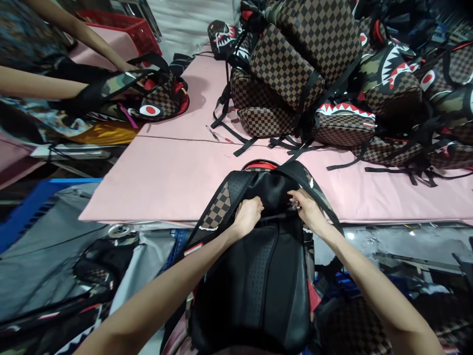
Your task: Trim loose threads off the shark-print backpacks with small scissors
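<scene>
A black backpack (pixel 258 276) with padded back panel and checkered strap patches leans against the table edge in front of me, its back towards me. My left hand (pixel 249 216) is closed on the black fabric near the upper end of the back panel. Across from it, my right hand (pixel 306 206) is pinched at the same upper part, beside the right shoulder strap (pixel 316 185). A small shiny bit shows at its fingers, too small to name. Between the hands lies a slack fold of black fabric (pixel 269 190).
A pink-covered table (pixel 148 172) stretches ahead. Checkered backpacks (pixel 284 69) with shark-mouth prints are heaped at the back right, straps trailing forward. A small pair of snips (pixel 212 133) lies mid-table. At left, another person's arms (pixel 48 86) handle a backpack (pixel 158 98). More bags lie below.
</scene>
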### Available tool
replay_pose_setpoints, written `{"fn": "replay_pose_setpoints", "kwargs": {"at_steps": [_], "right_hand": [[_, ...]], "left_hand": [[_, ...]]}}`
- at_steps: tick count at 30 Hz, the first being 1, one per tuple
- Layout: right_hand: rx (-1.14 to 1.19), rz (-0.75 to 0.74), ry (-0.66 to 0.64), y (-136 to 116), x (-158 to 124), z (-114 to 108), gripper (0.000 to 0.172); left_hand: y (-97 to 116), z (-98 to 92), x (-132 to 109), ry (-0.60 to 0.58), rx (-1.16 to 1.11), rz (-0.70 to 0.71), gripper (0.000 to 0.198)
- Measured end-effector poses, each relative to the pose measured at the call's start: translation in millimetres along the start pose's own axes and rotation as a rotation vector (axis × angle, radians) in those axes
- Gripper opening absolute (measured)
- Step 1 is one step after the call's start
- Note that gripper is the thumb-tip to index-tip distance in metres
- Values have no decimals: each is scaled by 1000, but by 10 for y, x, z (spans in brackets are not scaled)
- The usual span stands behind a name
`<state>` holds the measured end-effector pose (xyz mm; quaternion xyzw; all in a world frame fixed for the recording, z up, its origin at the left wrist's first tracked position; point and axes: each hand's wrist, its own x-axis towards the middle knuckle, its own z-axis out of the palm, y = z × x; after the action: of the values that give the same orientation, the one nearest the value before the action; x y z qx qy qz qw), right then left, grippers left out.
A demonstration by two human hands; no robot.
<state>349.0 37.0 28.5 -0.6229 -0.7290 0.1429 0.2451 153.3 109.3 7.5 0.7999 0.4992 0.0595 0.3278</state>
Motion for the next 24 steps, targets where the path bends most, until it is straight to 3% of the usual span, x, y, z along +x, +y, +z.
{"fn": "replay_pose_setpoints", "kwargs": {"at_steps": [3, 5, 9, 14, 19, 21, 22, 24], "right_hand": [[-263, 36, -62, -15, 205, -69, 32], [-354, -13, -122, -76, 280, -88, 29], [-451, -136, -219, -188, 330, -44, 7], [-520, -225, -291, -210, 370, 105, 7], [-556, -177, -321, -207, 361, 127, 12], [-530, -111, -320, -203, 351, 96, 13], [-511, -74, -316, -199, 350, 80, 13], [-478, -22, -303, -193, 357, 60, 13]], "left_hand": [[43, -6, -25, -17, -19, -36, 13], [73, -24, -36, -38, -18, -16, 15], [93, -44, -72, -34, -39, 10, 11], [71, -11, -52, 14, 6, 63, 10], [76, -34, -82, 91, -31, 88, 12], [78, -94, -200, 121, -115, 235, 15], [72, -133, -270, 62, -154, 380, 17], [42, -211, -382, -187, -174, 709, 21]]}}
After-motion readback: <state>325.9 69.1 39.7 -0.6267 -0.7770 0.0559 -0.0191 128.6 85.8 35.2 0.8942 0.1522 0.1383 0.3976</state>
